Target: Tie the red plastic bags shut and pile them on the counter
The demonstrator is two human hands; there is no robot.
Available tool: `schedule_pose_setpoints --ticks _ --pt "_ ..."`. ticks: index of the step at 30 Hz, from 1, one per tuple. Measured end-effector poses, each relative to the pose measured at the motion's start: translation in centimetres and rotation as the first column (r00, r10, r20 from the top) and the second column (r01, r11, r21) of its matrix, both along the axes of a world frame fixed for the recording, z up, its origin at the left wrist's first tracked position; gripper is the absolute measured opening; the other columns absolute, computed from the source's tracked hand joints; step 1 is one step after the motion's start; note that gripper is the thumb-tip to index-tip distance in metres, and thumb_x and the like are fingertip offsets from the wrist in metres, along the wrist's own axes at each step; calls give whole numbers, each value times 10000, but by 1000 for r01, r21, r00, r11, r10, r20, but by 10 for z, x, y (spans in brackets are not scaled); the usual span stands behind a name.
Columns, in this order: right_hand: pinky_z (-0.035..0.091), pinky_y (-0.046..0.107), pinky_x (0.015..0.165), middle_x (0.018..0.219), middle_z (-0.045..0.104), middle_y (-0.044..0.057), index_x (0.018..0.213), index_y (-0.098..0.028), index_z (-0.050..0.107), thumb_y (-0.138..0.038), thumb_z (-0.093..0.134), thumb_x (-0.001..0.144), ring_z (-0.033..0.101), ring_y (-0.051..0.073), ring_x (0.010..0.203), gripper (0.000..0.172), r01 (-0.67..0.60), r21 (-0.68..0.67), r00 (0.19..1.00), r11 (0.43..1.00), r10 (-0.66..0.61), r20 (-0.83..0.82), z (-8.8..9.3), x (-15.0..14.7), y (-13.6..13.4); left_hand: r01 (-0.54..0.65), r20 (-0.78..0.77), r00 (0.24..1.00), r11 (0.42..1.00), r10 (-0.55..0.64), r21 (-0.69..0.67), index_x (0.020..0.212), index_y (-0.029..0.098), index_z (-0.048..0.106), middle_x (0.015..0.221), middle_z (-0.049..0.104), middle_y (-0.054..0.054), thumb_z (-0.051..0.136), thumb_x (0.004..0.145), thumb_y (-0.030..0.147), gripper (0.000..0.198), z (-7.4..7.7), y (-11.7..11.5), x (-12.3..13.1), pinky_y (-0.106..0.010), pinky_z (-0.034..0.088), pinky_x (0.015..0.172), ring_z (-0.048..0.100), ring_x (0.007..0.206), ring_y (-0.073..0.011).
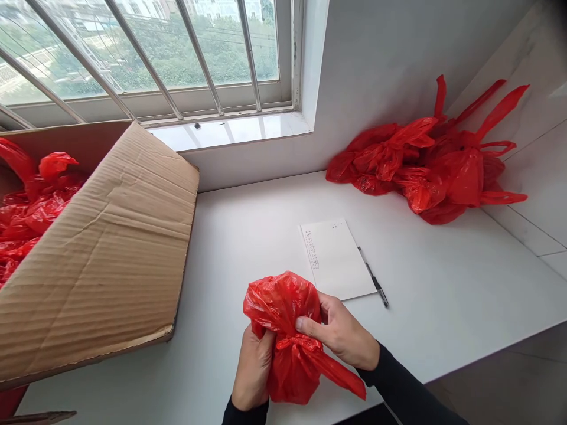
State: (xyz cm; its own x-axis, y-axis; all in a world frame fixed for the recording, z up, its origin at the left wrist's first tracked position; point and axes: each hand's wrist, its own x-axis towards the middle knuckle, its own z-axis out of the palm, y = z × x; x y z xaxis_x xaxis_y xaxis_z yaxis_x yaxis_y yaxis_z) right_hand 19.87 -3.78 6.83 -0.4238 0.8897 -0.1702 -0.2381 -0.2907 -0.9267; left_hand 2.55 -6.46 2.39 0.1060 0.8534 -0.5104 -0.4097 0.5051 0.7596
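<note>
A bundled red plastic bag (283, 307) with a knotted neck sits near the front edge of the white table (443, 283). My left hand (252, 369) is wrapped around its lower left side. My right hand (341, 333) pinches the bag at the knot, thumb pressed on the plastic. A loose red handle strip trails down to the right of the knot. Both hands are closed on the bag.
An open cardboard box (110, 248) holding several red bags (31, 206) stands at the left. A pile of red plastic bags (425, 165) lies at the back right against the wall. A sheet of paper (336, 260) and a pen (372, 276) lie behind my hands. A barred window (146, 53) is above.
</note>
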Motion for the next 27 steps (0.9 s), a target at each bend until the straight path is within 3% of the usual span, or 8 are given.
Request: schedule_pose_setpoints --ticks 6,10,18,22,27 --pt "506 346 820 970 706 65 1089 -172 675 -395 620 932 636 211 888 278 82 -90 997 993 -82 4 -8 0 -3 -57 6 998 998 57 -37 1058 210 727 950 763 -45 787 750 417 376 1 -1 0 -309 548 693 700 816 -264" --pt "501 349 843 997 699 65 1099 -181 668 -422 594 946 631 206 901 294 132 -134 990 982 -137 -24 -12 0 -3 -48 -16 999 999 47 -16 1071 185 730 966 761 -63 796 754 380 378 4 -1 1 -314 550 737 704 819 -245" --pt "503 365 856 925 683 44 1020 -165 673 -396 654 907 625 202 879 258 -18 -80 1000 997 17 -11 -15 8 1 -40 -57 998 998 38 -39 975 203 749 960 766 -43 768 786 387 265 3 -1 0 -316 545 789 704 862 -238" --pt "500 342 787 855 670 29 1024 -168 679 -386 638 919 609 179 786 245 86 -102 996 991 -88 -24 -20 7 1 30 -53 998 1000 -29 9 1064 188 730 990 763 -75 756 790 413 356 10 -2 2 -351 543 827 705 883 -262" --pt "495 345 820 921 677 36 1077 -182 663 -357 624 933 615 178 815 230 133 -153 987 979 -146 -72 -24 4 -2 112 -99 989 993 -109 25 1059 166 728 1012 762 -108 786 748 390 389 20 1 6 -379 553 804 701 897 -295"
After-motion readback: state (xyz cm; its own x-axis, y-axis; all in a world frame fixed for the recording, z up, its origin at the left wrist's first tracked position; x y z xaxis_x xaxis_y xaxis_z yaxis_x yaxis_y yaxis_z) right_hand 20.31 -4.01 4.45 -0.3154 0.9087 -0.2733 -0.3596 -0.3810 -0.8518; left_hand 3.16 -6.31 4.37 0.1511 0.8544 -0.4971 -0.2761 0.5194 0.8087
